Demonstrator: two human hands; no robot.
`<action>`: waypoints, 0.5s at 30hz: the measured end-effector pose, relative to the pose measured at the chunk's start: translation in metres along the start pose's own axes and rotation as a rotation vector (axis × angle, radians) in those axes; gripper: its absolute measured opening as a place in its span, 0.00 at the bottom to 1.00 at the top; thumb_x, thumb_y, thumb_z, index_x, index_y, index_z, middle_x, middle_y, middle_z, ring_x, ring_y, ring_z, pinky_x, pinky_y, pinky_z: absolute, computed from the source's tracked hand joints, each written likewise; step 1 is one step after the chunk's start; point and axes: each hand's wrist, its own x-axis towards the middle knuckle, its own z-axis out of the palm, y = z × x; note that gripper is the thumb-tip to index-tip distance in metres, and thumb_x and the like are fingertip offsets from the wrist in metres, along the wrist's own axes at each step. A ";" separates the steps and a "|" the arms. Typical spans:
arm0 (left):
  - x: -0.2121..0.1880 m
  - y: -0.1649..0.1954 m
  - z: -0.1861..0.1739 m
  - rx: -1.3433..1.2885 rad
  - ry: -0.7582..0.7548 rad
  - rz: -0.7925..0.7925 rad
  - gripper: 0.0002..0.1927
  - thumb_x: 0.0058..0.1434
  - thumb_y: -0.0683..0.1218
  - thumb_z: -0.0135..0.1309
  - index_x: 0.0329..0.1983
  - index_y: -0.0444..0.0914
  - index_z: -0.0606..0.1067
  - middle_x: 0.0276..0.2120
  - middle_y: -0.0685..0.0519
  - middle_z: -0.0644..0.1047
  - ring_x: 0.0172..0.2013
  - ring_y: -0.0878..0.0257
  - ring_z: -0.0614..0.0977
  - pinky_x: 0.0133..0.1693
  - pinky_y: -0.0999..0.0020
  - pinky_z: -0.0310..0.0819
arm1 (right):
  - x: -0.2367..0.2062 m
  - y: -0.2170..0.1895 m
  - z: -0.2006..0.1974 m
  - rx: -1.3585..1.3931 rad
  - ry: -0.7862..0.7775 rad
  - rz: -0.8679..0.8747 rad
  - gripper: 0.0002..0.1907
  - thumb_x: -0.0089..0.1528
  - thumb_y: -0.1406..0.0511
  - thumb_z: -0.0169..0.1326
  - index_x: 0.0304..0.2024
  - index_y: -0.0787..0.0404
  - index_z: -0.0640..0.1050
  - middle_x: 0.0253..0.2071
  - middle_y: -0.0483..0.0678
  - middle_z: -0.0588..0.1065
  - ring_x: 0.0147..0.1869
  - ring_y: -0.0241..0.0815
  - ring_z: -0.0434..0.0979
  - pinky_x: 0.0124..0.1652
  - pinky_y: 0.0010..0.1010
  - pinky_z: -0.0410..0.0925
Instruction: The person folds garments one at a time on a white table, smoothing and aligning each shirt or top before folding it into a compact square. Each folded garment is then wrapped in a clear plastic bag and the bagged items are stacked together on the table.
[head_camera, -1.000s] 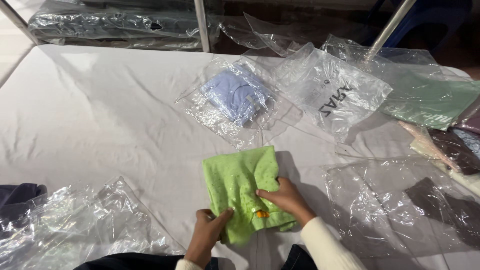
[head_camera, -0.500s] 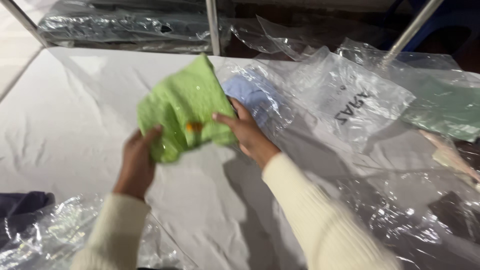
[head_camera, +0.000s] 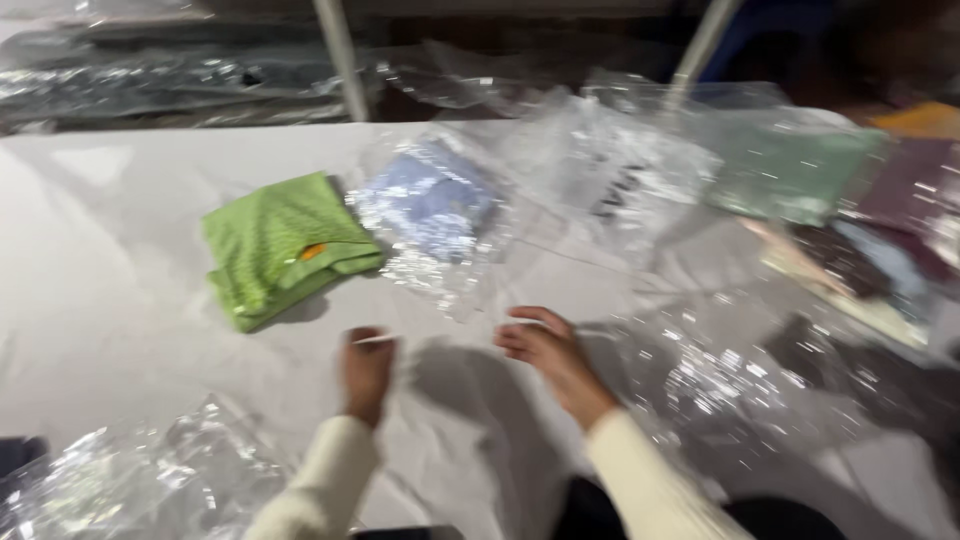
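A folded light-green cloth (head_camera: 285, 245) with a small orange tag lies on the white table (head_camera: 110, 340), left of centre, with no hand on it. My left hand (head_camera: 365, 372) and my right hand (head_camera: 545, 350) are nearer to me at the table's middle, fingers curled. Each pinches a thin pale edge of what looks like a clear plastic bag (head_camera: 450, 345) stretched between them; blur makes it faint. A blue garment in a clear bag (head_camera: 430, 205) lies just right of the green cloth.
More clear bags cover the right side, one with a green garment (head_camera: 790, 170) and some with dark garments (head_camera: 900, 200). Crumpled plastic (head_camera: 150, 480) lies at the near left. Two metal posts (head_camera: 340, 60) rise behind the table's far edge.
The green cloth, held up in both hands before, now lies on the table at the left. Both hands have let go and pulled back to the middle.
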 end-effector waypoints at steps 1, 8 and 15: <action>-0.019 0.021 0.049 0.150 -0.028 -0.037 0.17 0.57 0.43 0.63 0.48 0.38 0.75 0.39 0.49 0.82 0.39 0.61 0.82 0.41 0.65 0.76 | -0.030 -0.015 -0.031 -0.015 0.032 -0.039 0.18 0.62 0.66 0.55 0.55 0.64 0.75 0.45 0.55 0.81 0.48 0.45 0.84 0.50 0.36 0.75; -0.266 0.195 0.310 -0.042 -0.876 0.203 0.13 0.56 0.46 0.60 0.42 0.37 0.78 0.35 0.50 0.82 0.35 0.60 0.84 0.38 0.63 0.79 | -0.253 -0.097 -0.264 -0.307 0.571 -0.350 0.13 0.63 0.67 0.56 0.49 0.64 0.78 0.42 0.51 0.81 0.43 0.43 0.82 0.44 0.36 0.75; -0.443 0.296 0.421 -0.136 -1.236 0.204 0.11 0.56 0.46 0.58 0.38 0.34 0.78 0.31 0.51 0.81 0.34 0.62 0.82 0.38 0.67 0.76 | -0.483 -0.184 -0.484 -1.554 1.600 -0.205 0.25 0.66 0.61 0.59 0.58 0.72 0.73 0.54 0.66 0.73 0.63 0.67 0.73 0.58 0.56 0.65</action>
